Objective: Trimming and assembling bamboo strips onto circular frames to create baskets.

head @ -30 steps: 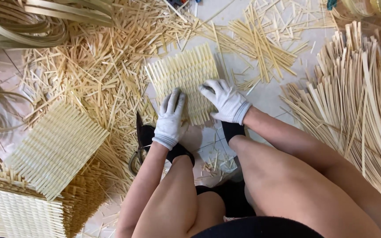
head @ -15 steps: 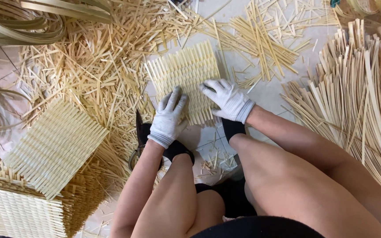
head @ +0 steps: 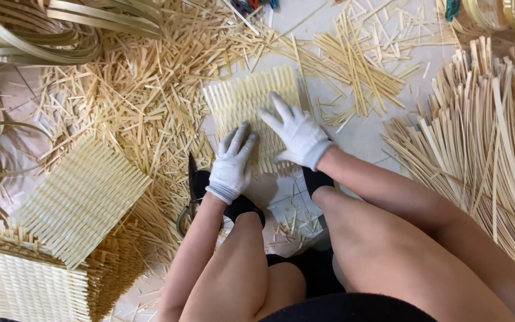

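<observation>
Lying flat on the floor, pale woven mat under left hand and right hand, fingers spread, gripping nothing.

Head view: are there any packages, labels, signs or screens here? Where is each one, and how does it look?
None are in view: no package, label, sign or screen.
The left hand and right hand, both in white gloves, rest on a pale woven mat on the floor.
Around it lie only loose straw-coloured strips and finished mats.

woven mat | pale straw strips (part-woven) | flat on floor
</observation>
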